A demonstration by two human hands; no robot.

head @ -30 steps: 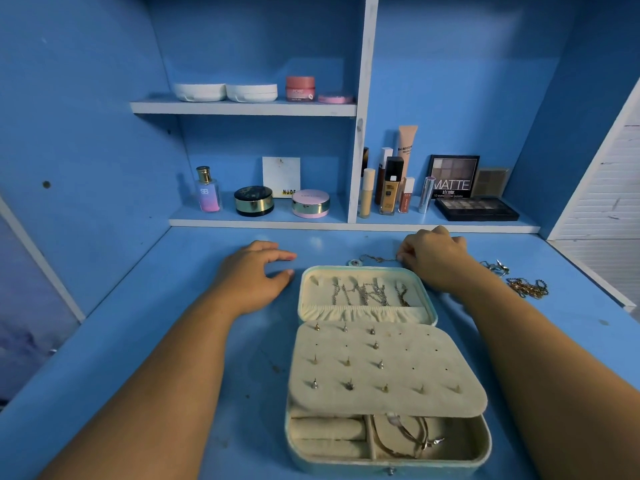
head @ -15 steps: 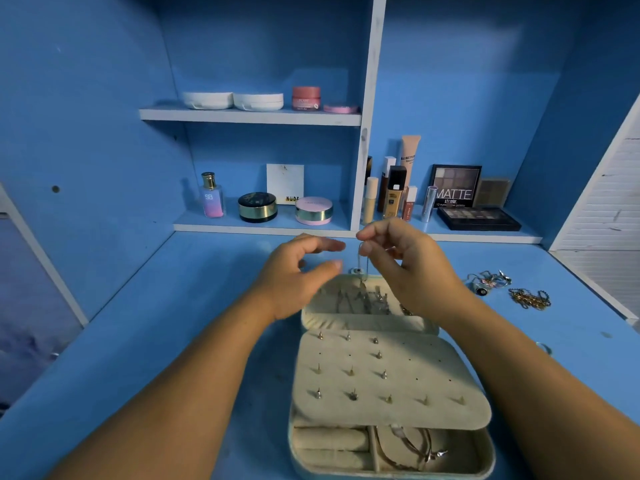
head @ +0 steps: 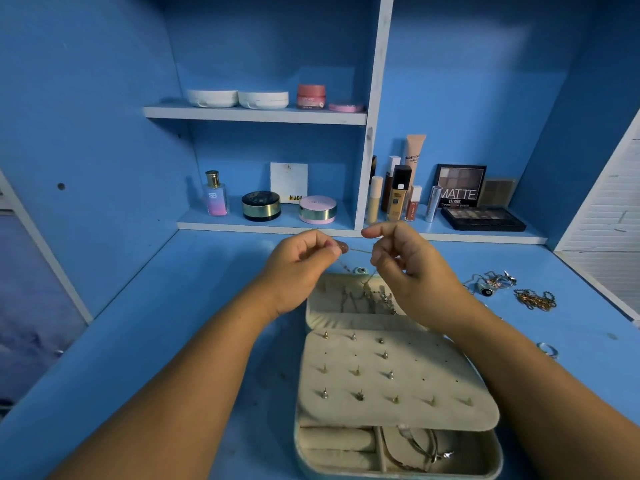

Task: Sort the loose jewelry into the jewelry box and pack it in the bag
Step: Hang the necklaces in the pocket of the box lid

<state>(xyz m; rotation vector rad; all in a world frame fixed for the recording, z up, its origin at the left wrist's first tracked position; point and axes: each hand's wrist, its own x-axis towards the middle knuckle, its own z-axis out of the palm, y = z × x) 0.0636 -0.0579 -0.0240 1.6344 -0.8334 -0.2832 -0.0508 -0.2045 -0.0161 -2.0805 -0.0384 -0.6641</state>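
Note:
An open cream jewelry box (head: 485,445) lies on the blue desk in front of me, its earring panel (head: 415,403) studded with several earrings and its lid holding hung chains. Above the lid my left hand (head: 298,268) and my right hand (head: 412,268) each pinch one end of a thin necklace chain (head: 360,251), stretched between them; its round pendant (head: 361,270) dangles below. Loose jewelry lies on the desk to the right: a silver tangle (head: 493,282), a gold chain (head: 535,299) and a ring (head: 548,349).
Cosmetics stand on the shelves behind: a perfume bottle (head: 215,194), round compacts (head: 261,205), foundation bottles (head: 398,192) and an eyeshadow palette (head: 481,216). A white slatted panel (head: 609,220) borders the desk on the right. No bag is in view.
Both hands rose from the desk behind the box. The right hand picked up the necklace, then the left hand took its other end and the chain was drawn out between them.

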